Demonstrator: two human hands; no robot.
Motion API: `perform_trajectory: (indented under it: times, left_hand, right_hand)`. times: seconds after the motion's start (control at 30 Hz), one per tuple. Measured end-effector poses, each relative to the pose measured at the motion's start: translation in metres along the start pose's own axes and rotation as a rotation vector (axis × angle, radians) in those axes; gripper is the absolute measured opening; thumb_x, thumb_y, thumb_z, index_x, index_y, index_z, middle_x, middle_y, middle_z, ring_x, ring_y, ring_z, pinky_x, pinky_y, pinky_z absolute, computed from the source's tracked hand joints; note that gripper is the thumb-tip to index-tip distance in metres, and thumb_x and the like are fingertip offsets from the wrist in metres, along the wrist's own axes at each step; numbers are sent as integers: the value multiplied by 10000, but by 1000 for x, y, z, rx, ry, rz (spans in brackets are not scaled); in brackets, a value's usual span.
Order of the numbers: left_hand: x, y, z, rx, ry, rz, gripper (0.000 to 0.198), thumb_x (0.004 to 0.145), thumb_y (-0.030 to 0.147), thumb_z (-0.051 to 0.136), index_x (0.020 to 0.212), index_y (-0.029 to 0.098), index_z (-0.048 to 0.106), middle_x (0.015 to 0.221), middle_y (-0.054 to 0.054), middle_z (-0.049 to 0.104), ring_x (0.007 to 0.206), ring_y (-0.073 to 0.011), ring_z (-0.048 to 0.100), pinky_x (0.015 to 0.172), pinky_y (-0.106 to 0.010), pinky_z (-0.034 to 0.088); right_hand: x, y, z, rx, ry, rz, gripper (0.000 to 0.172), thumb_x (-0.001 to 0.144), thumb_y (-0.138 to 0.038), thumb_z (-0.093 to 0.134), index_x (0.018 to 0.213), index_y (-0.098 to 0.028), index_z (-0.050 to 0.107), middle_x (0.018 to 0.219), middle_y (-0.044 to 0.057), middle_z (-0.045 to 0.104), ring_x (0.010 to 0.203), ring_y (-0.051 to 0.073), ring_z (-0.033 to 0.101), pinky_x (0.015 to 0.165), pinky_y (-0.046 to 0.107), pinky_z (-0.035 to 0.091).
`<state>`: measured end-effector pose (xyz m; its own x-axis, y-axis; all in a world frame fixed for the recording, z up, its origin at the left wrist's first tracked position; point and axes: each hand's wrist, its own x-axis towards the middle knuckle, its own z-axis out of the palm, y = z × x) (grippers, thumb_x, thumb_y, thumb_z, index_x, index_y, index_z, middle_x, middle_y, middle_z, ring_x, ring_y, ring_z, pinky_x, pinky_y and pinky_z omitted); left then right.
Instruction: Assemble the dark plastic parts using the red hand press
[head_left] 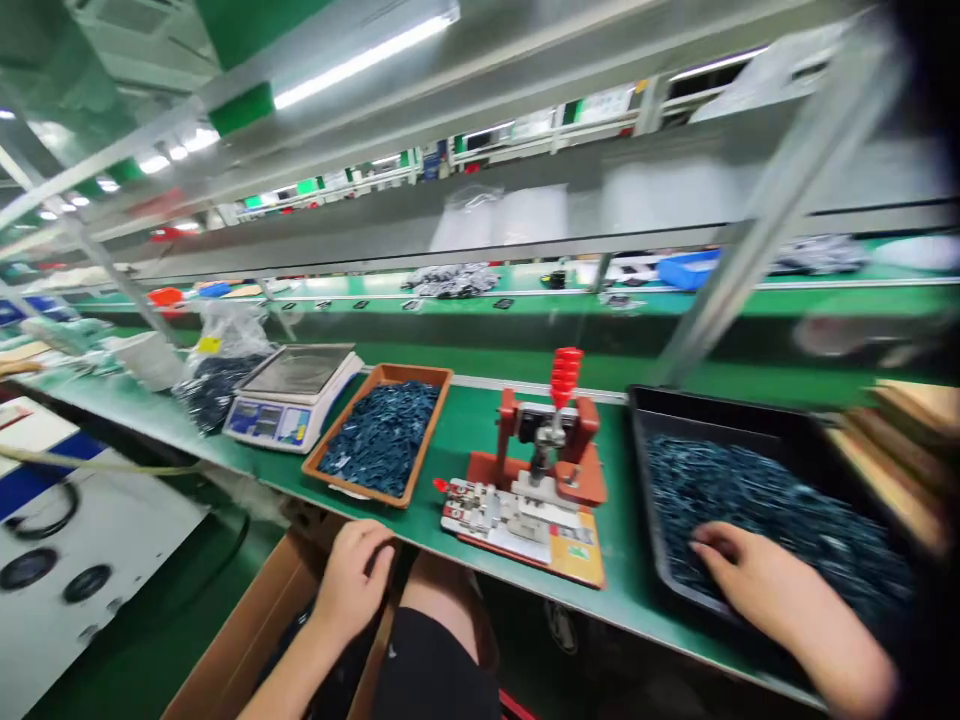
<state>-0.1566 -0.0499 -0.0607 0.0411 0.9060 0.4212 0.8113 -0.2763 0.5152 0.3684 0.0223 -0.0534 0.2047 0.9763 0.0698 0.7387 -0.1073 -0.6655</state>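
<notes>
Black shorts (431, 665) nearest; left hand (352, 580) loosely curled, looks empty; right hand (750, 580) at black tray (720, 415), grip unclear. Many dark pieces (735, 490) left there; whether orange tray's (431, 438) are done, can't tell.

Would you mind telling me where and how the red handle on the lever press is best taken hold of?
Probably around the ridged red handle, with the right hand coming from the near right side. The handle stands nearly upright atop the lever press, its sides apparently free, and that hand is at the black tray, just right of the press.
</notes>
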Motion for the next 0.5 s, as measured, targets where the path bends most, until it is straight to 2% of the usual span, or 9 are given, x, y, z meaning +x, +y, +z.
perform_trajectory:
  times: [0.07,0.1,0.17,0.23,0.33,0.5]
  left_hand:
    - [54,5,-3,13,52,67,259,946,409,537,1047,243,708,1079,-86,690,1036,-289,641,966,-462,539]
    - [80,3,-1,24,31,71,274,931,415,539,1048,226,700,1075,-93,689,1008,-291,644,952,-460,539]
    - [126,-6,8,84,-90,16,304,879,386,559,1059,176,687,1070,-121,690,979,-298,652,940,-451,535]
    - [157,-16,20,178,-248,-95,323,832,331,581,1061,125,678,1068,-153,691,996,-304,660,941,-429,526]
    - [174,-26,32,298,-374,-202,298,846,292,575,1055,105,674,1072,-159,696,1032,-299,666,926,-387,515]
    - [168,-25,30,354,-417,-206,210,905,273,540,991,150,688,995,-100,719,946,-273,680,867,-344,506]
  right_hand:
    - [-4,-10,-10,-94,-68,69,179,836,-234,540,740,-243,691,822,99,733,769,276,692,728,390,477]
    - [-6,-14,-13,-123,-77,70,193,869,-237,520,760,-242,680,833,81,733,790,272,690,737,374,472]
    - [-11,-21,-16,-143,-31,89,222,911,-234,486,753,-233,642,823,65,723,797,253,681,725,336,456]
    - [-15,-22,-16,-122,64,78,231,932,-236,466,751,-228,610,840,64,715,811,238,670,723,312,445]
    - [-19,-17,-17,-30,189,62,209,935,-282,457,790,-229,598,854,58,711,806,233,659,737,311,446]
    - [-21,-10,-19,171,220,78,207,862,-377,472,809,-233,612,857,50,722,800,233,666,753,338,480]
